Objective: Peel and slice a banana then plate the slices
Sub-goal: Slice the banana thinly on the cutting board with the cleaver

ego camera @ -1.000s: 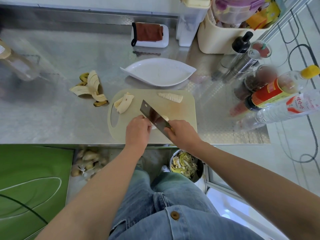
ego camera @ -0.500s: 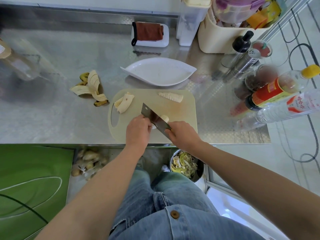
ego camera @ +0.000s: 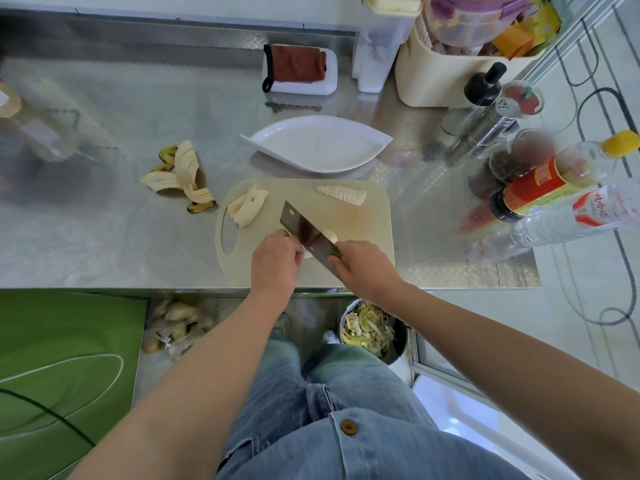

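Lower than a second ago, the cleaver (ego camera: 301,226) bares one end of the banana piece (ego camera: 329,235). Left hand (ego camera: 275,263) curls over that piece on the cutting board (ego camera: 367,244), hiding most of it. Its long axis runs left-right, crossing the blade. Right hand (ego camera: 360,268), nearer the bared end, clenches the handle.

The cutting board (ego camera: 363,216) sits on the counter (ego camera: 121,237) at its front edge, the plate (ego camera: 311,147) just behind it, the banana peel (ego camera: 180,174) to its left. On the board, banana pieces (ego camera: 247,207) lie far left, a row of slices (ego camera: 341,194) back right, and at the front the knife (ego camera: 301,230) crosses the banana (ego camera: 330,235) between the left hand (ego camera: 275,261) and right hand (ego camera: 363,268). Bottles (ego camera: 554,181) crowd the counter's right end
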{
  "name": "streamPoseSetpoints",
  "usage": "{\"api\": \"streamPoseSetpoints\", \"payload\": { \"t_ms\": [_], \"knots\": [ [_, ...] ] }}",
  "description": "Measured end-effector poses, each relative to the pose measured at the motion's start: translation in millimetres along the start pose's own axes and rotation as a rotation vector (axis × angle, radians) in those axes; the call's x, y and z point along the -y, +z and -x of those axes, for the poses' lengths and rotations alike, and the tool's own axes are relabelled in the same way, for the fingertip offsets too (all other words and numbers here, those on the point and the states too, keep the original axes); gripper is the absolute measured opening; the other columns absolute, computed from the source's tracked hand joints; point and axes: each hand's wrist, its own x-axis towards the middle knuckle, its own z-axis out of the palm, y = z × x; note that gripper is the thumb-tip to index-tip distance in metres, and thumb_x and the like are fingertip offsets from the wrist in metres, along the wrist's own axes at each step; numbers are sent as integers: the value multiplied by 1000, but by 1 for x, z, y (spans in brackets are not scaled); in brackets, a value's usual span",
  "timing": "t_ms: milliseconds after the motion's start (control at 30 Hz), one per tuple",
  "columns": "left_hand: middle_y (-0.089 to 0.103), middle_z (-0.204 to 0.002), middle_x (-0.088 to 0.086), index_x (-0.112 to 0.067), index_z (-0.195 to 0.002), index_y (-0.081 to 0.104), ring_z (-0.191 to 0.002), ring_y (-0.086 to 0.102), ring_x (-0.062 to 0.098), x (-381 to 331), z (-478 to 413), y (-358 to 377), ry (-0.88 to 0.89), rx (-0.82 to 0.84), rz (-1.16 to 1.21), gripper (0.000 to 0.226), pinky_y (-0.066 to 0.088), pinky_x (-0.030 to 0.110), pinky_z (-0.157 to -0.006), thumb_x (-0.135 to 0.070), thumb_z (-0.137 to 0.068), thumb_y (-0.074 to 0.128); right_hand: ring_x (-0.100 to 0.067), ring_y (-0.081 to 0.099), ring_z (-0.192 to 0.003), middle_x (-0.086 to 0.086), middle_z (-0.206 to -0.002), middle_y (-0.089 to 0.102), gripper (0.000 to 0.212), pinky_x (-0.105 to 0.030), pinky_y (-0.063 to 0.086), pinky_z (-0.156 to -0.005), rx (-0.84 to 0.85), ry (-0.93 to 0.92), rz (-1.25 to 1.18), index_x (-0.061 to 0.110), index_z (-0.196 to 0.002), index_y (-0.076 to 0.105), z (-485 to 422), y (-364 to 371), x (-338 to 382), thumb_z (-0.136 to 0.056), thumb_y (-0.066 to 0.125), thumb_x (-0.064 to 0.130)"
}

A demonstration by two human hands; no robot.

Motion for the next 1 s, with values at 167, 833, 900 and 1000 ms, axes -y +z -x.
{"api": "streamPoseSetpoints", "payload": {
  "t_ms": [167, 833, 900, 1000],
  "knots": [
    [64, -81, 3, -13, -81, 72, -73, 55, 19, -1, 2, 0, 1, -11, -5, 8, 54, 34, -69, -15, -87, 67, -24, 45, -64, -3, -68, 46, 23, -30, 26, -53, 29, 28, 10, 13, -75, 44, 2, 4, 0, -96, 44, 22],
    [67, -87, 2, -16, -93, 74, -79, 57, 18, 1, 5, -1, -31, -27, -74, 10, 53, 32, -68, -20, -87, 67, -23, 46, -63, -4, -68, 48, 25, -30, 28, -56, -5, 8, -32, 14, -73, 43, -1, 1, 4, -96, 45, 23],
    [67, -87, 1, -17, -92, 74, -78, 57, 18, 2, 5, -1, -31, -25, -78, 9, 53, 31, -67, -20, -88, 67, -23, 45, -63, -3, -69, 47, 25, -30, 27, -57, -8, 7, -29, 14, -73, 43, -1, 1, 5, -97, 44, 23],
    [67, -86, 0, -18, -91, 74, -78, 56, 17, 2, 4, 0, -31, -24, -81, 9, 52, 30, -66, -21, -88, 67, -22, 44, -64, -2, -70, 47, 23, -30, 27, -57, 4, 15, -13, 15, -76, 43, 0, 3, 5, -97, 43, 24]
  ]
}}
